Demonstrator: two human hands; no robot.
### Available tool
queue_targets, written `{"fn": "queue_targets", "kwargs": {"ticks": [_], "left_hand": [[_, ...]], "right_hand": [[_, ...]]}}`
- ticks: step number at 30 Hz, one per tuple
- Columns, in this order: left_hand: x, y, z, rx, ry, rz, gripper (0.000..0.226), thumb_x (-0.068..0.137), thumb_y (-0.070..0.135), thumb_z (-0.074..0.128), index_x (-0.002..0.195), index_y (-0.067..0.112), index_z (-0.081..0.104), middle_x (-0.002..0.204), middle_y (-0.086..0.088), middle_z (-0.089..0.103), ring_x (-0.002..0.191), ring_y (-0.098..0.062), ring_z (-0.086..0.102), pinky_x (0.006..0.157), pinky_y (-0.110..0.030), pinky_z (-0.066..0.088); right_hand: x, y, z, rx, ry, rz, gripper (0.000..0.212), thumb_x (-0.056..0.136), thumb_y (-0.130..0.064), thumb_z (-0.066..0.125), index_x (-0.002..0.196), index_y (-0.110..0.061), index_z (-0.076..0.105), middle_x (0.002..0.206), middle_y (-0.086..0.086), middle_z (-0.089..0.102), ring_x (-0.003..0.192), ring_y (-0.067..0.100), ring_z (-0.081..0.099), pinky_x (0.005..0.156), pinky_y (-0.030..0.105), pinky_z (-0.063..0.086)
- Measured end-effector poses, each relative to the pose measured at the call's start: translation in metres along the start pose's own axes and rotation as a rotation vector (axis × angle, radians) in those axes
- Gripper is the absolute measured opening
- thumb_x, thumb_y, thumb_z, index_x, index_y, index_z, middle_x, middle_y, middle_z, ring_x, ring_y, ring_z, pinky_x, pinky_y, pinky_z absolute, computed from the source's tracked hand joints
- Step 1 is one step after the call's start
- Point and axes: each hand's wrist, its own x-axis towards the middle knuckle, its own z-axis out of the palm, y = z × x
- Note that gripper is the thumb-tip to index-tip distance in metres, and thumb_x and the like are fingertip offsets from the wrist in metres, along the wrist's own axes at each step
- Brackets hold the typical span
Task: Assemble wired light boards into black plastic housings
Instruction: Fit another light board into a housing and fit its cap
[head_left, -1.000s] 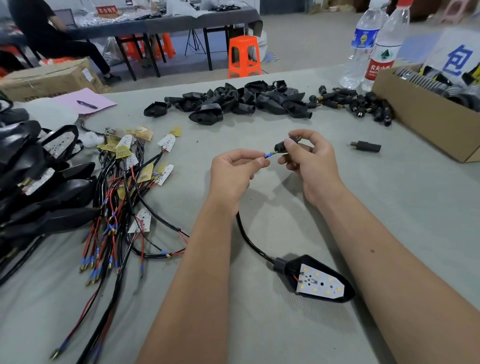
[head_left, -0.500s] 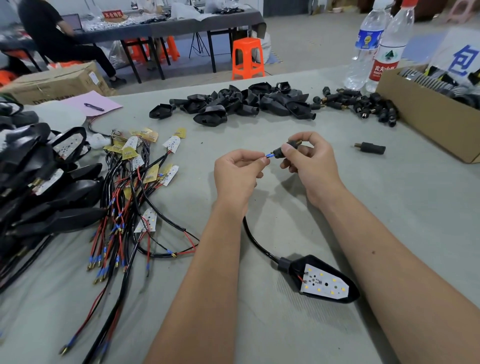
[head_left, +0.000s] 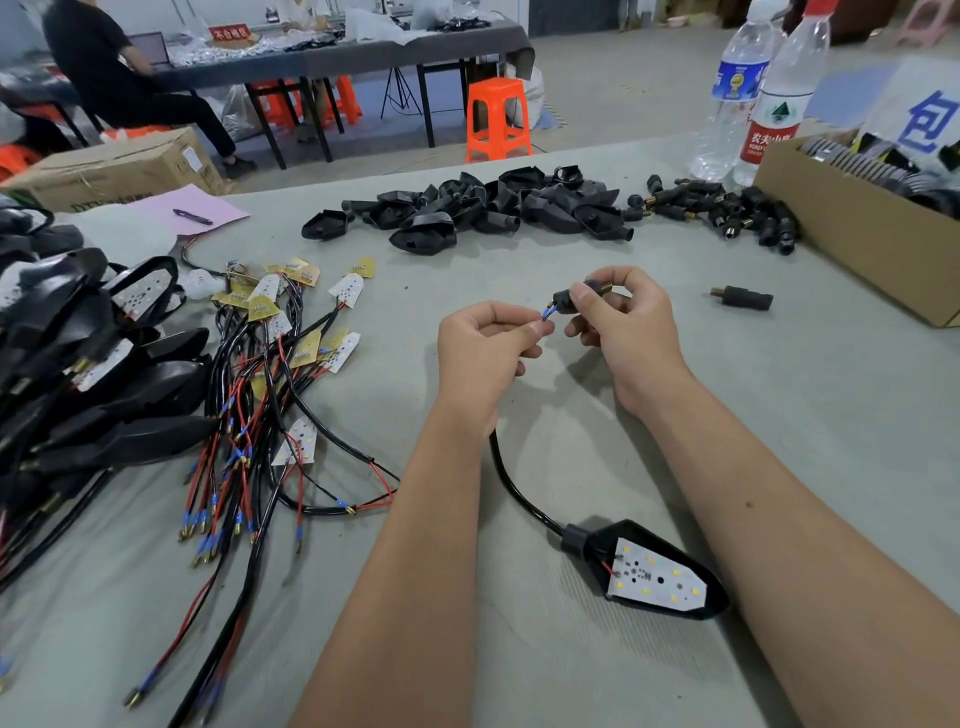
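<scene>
Over grey table (head_left: 779, 415), our left hand (head_left: 483, 358) is pinching wire tips (head_left: 546, 312). Our right hand (head_left: 628, 332) is gripping a stem (head_left: 571, 299) just beside, likely for threading.

1. A clear plastic water bottle with a red label (head_left: 772, 137) stands at the far right of the table. White Chinese words on it read "农夫山泉".
2. A white sign (head_left: 922, 111) above the brown cardboard box (head_left: 852, 228) shows one big blue Chinese letter, "包".
3. A small red sign (head_left: 230, 34) on the far grey table (head_left: 363, 54) has pale Chinese letters. They look like "不合格区", but they are small.
4. The blue label on the other clear bottle (head_left: 736, 78) is too blurry to read.
</scene>
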Motion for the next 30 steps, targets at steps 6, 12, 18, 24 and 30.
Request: {"fn": "queue_targets", "kwargs": {"ticks": [6,12,18,24,30], "left_hand": [[-0.001,-0.002,0.002,-0.031,0.132,0.032,0.009,0.085,0.000,0.076,0.083,0.009,0.074,0.071,-0.004,0.072,0.059,-0.010,0.061,0.054,-0.020,0.046],[-0.003,0.002,0.004,-0.222,0.234,-0.008,0.010,0.087,-0.003,0.074,0.091,0.005,0.070,0.071,-0.003,0.071,0.061,-0.016,0.067,0.063,-0.024,0.057],[-0.002,0.003,0.007,-0.271,0.304,-0.031,0.013,0.086,-0.004,0.075,0.091,0.005,0.067,0.076,-0.009,0.073,0.063,-0.016,0.072,0.073,-0.029,0.063],[-0.004,0.001,0.010,-0.176,0.249,-0.009,0.018,0.080,-0.005,0.081,0.089,0.006,0.068,0.077,-0.011,0.072,0.067,-0.018,0.065,0.076,-0.032,0.060],[-0.002,0.004,0.013,-0.349,0.325,-0.040,0.022,0.079,-0.003,0.083,0.090,0.004,0.066,0.080,-0.013,0.071,0.064,-0.018,0.065,0.068,-0.024,0.058]], "right_hand": [[-0.001,0.000,0.001,-0.068,-0.063,-0.006,0.012,0.096,-0.014,0.069,0.102,-0.017,0.059,0.083,0.007,0.078,0.059,0.015,0.064,0.058,0.025,0.046],[-0.002,0.001,0.003,-0.149,-0.098,-0.034,0.014,0.096,-0.017,0.070,0.099,-0.017,0.057,0.084,0.006,0.079,0.058,0.014,0.065,0.056,0.018,0.047],[-0.004,0.000,0.003,-0.162,-0.136,-0.063,0.012,0.093,-0.016,0.073,0.096,-0.017,0.061,0.083,0.004,0.079,0.059,0.014,0.064,0.056,0.017,0.047],[-0.005,0.000,0.004,-0.202,-0.190,-0.100,0.004,0.097,-0.013,0.068,0.094,-0.015,0.069,0.079,0.000,0.076,0.060,0.011,0.064,0.055,0.016,0.047],[-0.010,-0.001,0.009,-0.215,-0.382,-0.071,0.008,0.099,-0.007,0.064,0.094,-0.008,0.059,0.088,0.015,0.074,0.068,0.026,0.072,0.052,0.033,0.054]]}}
